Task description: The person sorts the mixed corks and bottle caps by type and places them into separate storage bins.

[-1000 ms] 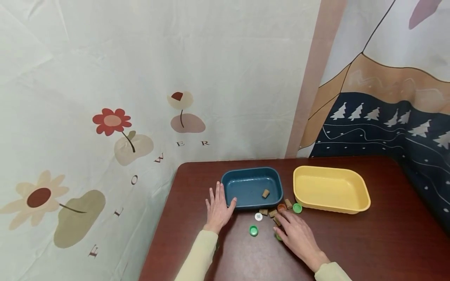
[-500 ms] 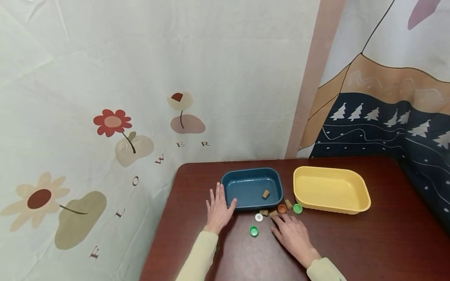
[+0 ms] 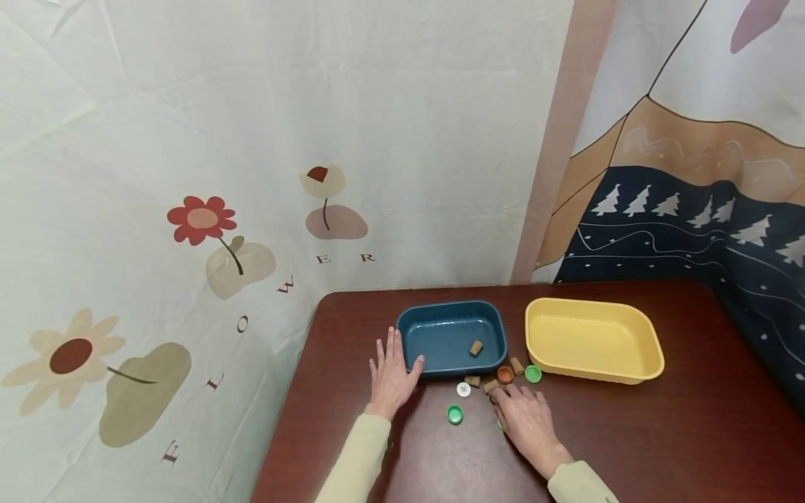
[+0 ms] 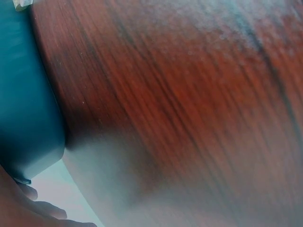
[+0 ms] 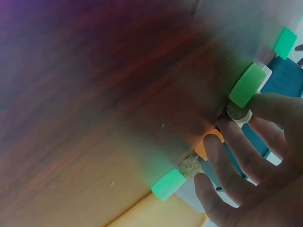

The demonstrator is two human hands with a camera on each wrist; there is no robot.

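Observation:
My left hand [image 3: 391, 377] lies along the left side of the blue bin [image 3: 440, 346], fingers straight and thumb over the front left corner. In the right wrist view, thumb and index finger of my right hand [image 5: 255, 151] pinch a cork [image 5: 238, 112] low over the table, in front of the bin. A green bottle cap [image 5: 247, 85] is right beside that cork, mostly covered by the hand in the head view. Around the fingertips are an orange-brown cap [image 3: 505, 375] and another cork [image 3: 490, 385]. One cork [image 3: 476, 347] lies inside the blue bin.
To the right stands a yellow bin [image 3: 591, 339] with nothing in it. Along the blue bin's front lie a white cap [image 3: 463, 390] and a cork [image 3: 473, 381]. A green cap [image 3: 455, 414] lies nearer; another cork [image 3: 517, 366] and green cap [image 3: 533, 374] sit between the bins.
My right hand has shifted left over the loose pieces, and its thumb and index finger have drawn together at a cork. The left hand stays in place.

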